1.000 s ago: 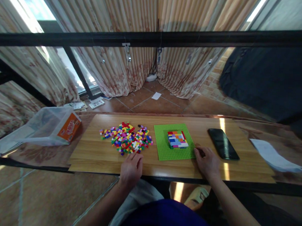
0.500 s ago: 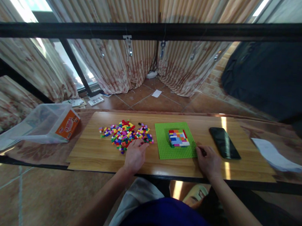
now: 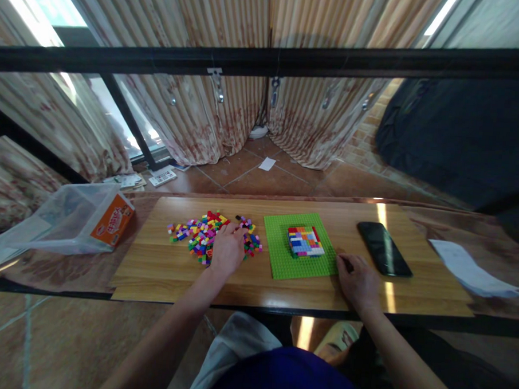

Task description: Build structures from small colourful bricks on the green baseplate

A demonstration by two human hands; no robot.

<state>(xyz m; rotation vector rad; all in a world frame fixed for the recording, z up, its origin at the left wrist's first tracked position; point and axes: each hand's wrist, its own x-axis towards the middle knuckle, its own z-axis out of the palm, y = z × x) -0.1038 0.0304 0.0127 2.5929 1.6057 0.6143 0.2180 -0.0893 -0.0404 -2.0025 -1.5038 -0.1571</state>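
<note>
A pile of small coloured bricks [image 3: 197, 235] lies on the wooden board [image 3: 161, 270]. My left hand [image 3: 227, 247] rests on the pile's right part, fingers bent down among the bricks; what they hold, if anything, is hidden. To the right lies a green baseplate [image 3: 283, 247] with a block of built-up coloured bricks [image 3: 304, 240] on it. My right hand [image 3: 358, 282] lies on the board at the baseplate's near right corner, fingers curled, touching the plate's edge.
A black phone [image 3: 383, 248] lies right of the baseplate, and a white paper [image 3: 471, 268] farther right. At the left a clear plastic box [image 3: 60, 217] with an orange label lies on its side. A black bar [image 3: 265, 60] crosses above; curtains hang behind.
My left hand has moved forward from the board's near edge onto the brick pile. My right hand has stayed by the baseplate's corner.
</note>
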